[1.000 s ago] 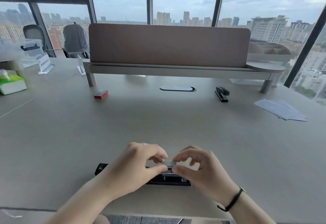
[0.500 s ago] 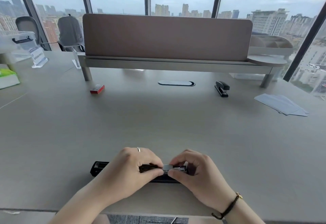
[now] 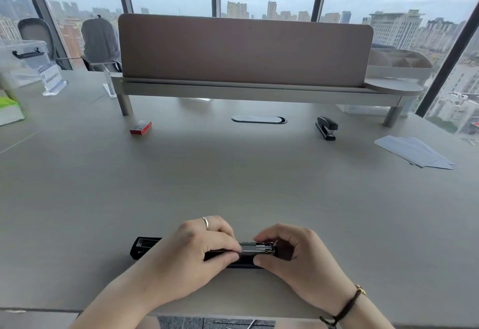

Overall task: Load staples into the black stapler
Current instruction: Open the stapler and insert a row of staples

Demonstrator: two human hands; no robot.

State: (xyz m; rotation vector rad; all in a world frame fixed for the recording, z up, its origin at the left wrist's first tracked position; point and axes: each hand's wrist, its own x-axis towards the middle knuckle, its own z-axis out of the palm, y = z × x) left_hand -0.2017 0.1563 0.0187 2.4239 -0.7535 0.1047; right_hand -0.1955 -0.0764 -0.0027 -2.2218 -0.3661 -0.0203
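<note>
A black stapler point(image 3: 146, 246) lies opened flat near the desk's front edge, its length running left to right. A silver staple strip point(image 3: 256, 247) sits in the metal channel at its middle. My left hand point(image 3: 191, 256) covers the stapler's centre, thumb and forefinger pinched at the strip's left end. My right hand point(image 3: 298, 258) grips the stapler's right end, thumb in front and fingers behind, touching the strip. Most of the stapler is hidden under both hands.
A second black stapler point(image 3: 326, 127) stands far right, near white envelopes point(image 3: 414, 151). A small red staple box point(image 3: 140, 127) lies far left. A raised shelf with a partition point(image 3: 243, 51) spans the back. A cable grommet point(image 3: 259, 119) sits mid-desk.
Both hands have come down from holding the staple strip above the stapler. The strip now lies in the channel and the fingers press on it.
</note>
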